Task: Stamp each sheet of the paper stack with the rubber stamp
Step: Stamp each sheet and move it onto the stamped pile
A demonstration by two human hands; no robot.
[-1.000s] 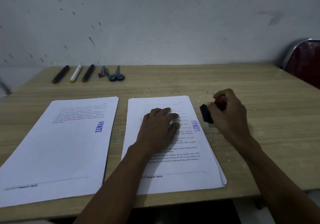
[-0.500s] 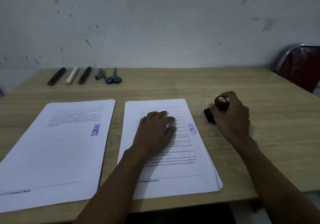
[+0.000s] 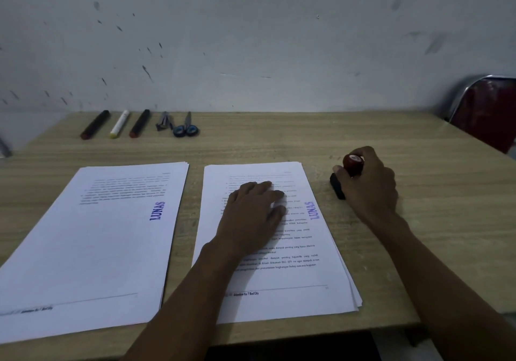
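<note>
Pale wood-grain laminate covers the tabletop (image 3: 251,148), and on it lie two piles of white printed sheets side by side. The right-hand paper stack (image 3: 279,277) has its top sheet already marked with a purple "LUNAS" imprint (image 3: 313,210) near its right edge; the left-hand pile of stamped sheets (image 3: 83,249) shows the same mark, so it is likely where finished pages go. The left hand (image 3: 252,212) lies flat on the right stack, fingers straight and spread, probably to pin the sheets so they do not slide. The right hand (image 3: 368,187) has its grip closed around the red rounded handle of the rubber stamp (image 3: 352,164), whose black base rests on the bare tabletop just beside the stack's right edge, seemingly parked there so the stamped page can be moved across.

Compared with a second ago, the stamp's base has tipped from a raised, tilted hold down onto the tabletop, and it sits a little farther from the paper. The left hand has not shifted. Three marker pens (image 3: 117,124) and blue-handled scissors (image 3: 186,129) lie at the far edge.
</note>
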